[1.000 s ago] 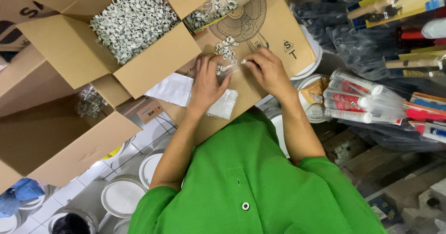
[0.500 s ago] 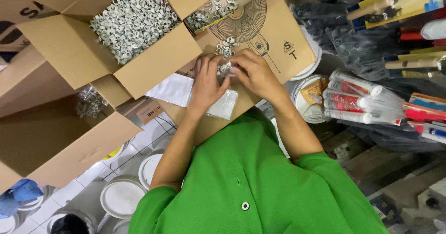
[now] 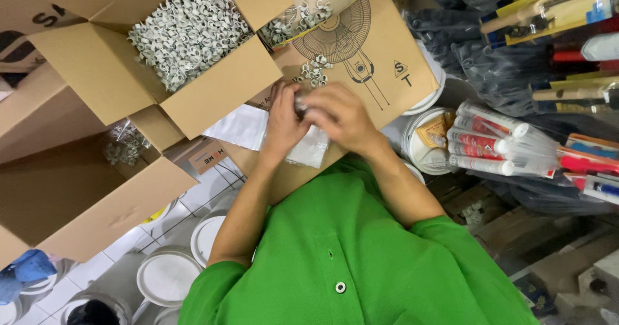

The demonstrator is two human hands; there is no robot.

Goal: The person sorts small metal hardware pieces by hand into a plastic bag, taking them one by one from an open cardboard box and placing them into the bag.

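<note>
My left hand (image 3: 284,122) and my right hand (image 3: 342,115) are pressed together over a flat cardboard sheet (image 3: 387,67) with a fan drawing. Between their fingers sits a small bunch of grey-white plastic clips (image 3: 302,104), mostly hidden by the fingers. Under the hands lies a clear plastic bag (image 3: 309,151). More loose clips (image 3: 314,70) lie on the sheet just beyond the hands. An open cardboard box (image 3: 219,99) to the upper left is heaped with the same clips (image 3: 187,31).
A large open brown box (image 3: 77,196) is on the left, with a bag of clips (image 3: 122,146) beside it. Sealant tubes (image 3: 490,147) and packaged tools lie on the right. White bucket lids (image 3: 166,276) sit on the tiled floor below.
My hands were slightly apart a second ago. They have closed in on each other, and my right hand now covers the clips held at my left fingertips.
</note>
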